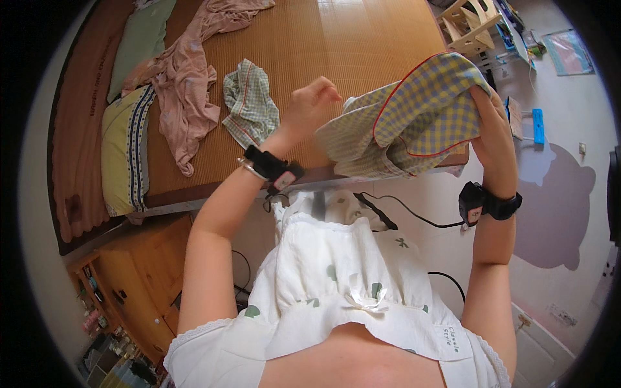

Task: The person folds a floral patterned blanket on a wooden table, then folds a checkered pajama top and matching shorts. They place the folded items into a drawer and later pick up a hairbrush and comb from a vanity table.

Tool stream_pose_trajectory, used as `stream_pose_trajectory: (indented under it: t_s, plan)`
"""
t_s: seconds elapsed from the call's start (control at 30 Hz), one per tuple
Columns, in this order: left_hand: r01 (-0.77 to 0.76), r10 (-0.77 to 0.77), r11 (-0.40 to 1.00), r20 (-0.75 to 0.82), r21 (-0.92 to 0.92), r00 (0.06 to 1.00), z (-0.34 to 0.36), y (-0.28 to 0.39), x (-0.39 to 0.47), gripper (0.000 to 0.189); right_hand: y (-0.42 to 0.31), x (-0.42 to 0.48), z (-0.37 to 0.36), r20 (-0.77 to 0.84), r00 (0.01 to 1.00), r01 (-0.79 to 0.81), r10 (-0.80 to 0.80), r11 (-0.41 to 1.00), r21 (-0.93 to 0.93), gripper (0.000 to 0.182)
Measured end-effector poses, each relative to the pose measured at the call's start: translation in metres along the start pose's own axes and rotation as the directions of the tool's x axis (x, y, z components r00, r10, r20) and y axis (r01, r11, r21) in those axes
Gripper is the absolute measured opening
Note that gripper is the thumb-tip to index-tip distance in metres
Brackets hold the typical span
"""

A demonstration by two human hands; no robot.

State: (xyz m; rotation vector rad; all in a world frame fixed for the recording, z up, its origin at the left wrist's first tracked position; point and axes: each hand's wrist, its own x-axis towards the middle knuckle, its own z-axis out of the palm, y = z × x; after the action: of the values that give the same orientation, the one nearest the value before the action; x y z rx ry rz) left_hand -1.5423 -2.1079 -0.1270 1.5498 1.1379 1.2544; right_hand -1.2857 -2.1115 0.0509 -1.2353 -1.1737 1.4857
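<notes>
My right hand (496, 114) grips a yellow-and-grey checked cloth garment (432, 104) with red piping. It is raised above the near right edge of the bed, its folds hanging to the left. My left hand (314, 103) hovers left of this garment, apart from it, with fingers curled and nothing visible in them. Beyond my left wrist, a crumpled green-and-white checked cloth (252, 99) with red piping lies on the bamboo bed mat (310, 43). Both wrists wear black strapped devices.
A pink garment (184, 92) lies rumpled at left, beside a yellow pillow (123, 155) and a green pillow (143, 43). A wooden cabinet (140, 266) stands at lower left. A black cable (417, 213) runs from the right wrist device. A wooden rack (465, 26) stands at upper right.
</notes>
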Motion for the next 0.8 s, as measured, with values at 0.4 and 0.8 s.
stream_pose_trajectory:
  t_s: [0.4, 0.8]
  plan:
    - [-0.206, 0.199, 0.965, 0.061, 0.164, 0.978, 0.040, -0.002, -0.014, 0.016, -0.003, -0.012, 0.001, -0.121, 0.993, 0.018, -0.012, 0.999, 0.048, 0.026]
    - [-0.273, 0.342, 0.924, -0.263, 0.268, 0.902, -0.124, 0.059, 0.041, 0.017, 0.022, 0.031, -0.040, 0.517, 0.852, 0.422, -0.081, 0.690, -0.588, 0.037]
